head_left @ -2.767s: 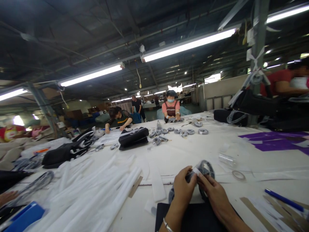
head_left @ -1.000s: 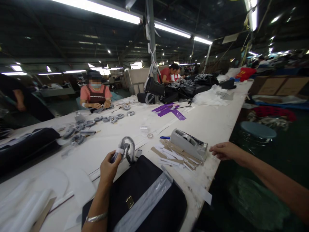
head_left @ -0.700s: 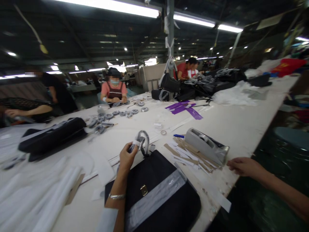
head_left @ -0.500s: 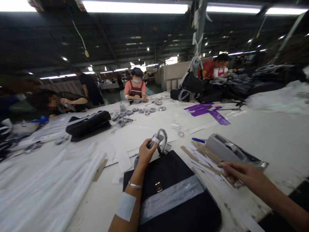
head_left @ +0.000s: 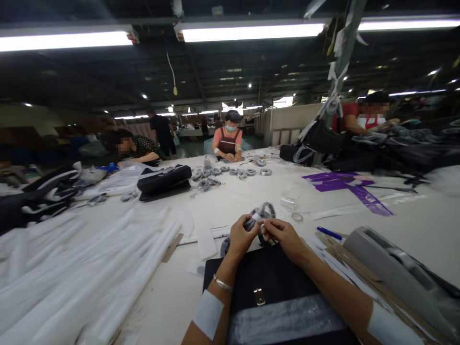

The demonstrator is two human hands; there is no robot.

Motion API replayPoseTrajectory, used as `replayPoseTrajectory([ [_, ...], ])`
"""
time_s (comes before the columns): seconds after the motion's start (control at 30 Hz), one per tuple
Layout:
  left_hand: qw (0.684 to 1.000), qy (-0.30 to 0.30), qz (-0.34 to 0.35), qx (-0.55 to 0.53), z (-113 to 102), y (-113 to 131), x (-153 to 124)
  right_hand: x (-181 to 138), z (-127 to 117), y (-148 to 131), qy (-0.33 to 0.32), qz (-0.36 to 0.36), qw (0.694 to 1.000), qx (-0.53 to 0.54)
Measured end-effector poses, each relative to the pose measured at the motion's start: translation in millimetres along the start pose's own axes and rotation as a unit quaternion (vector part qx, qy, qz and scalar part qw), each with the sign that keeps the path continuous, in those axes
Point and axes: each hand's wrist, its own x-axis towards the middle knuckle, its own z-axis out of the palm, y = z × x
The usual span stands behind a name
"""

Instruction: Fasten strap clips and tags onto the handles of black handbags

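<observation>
Long white sheets (head_left: 82, 273) lie in a heap to the left of the fingers. A folded black bag (head_left: 164, 179) is farther off, ahead and to the left of them. The left hand (head_left: 242, 238) has its thumb and fingers closed on a grey, wrapped strap (head_left: 269, 210), right by its white band (head_left: 256, 217). Just under the fingers, nearer the person, a black flap bag (head_left: 273, 270) lies flat with its gold clasp (head_left: 259, 297) up. The right hand (head_left: 289, 239) has its fingertips bent in close beside the band, but I cannot tell if they pinch anything. To the right of those fingers are a small tape roll (head_left: 297, 217), then a blue pen (head_left: 329, 233), then a big grey tape holder (head_left: 398, 273).
</observation>
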Motion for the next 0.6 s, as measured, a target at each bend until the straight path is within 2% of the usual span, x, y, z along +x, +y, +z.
replayPoseTrajectory([
  [0.17, 0.999, 0.002, 0.032, 0.012, -0.6, -2.4, -0.4, 12.5, 5.1, 10.4, 0.031, 0.032, 0.999, 0.016],
  [0.37, 0.995, 0.014, 0.074, 0.067, -0.4, -5.4, -0.7, 16.9, 12.7, 6.2, 0.087, 0.08, 0.993, 0.001],
  [0.6, 0.992, 0.041, 0.092, 0.076, -2.3, -6.4, 0.7, 15.4, 8.5, 6.2, 0.083, 0.1, 0.991, -0.04],
])
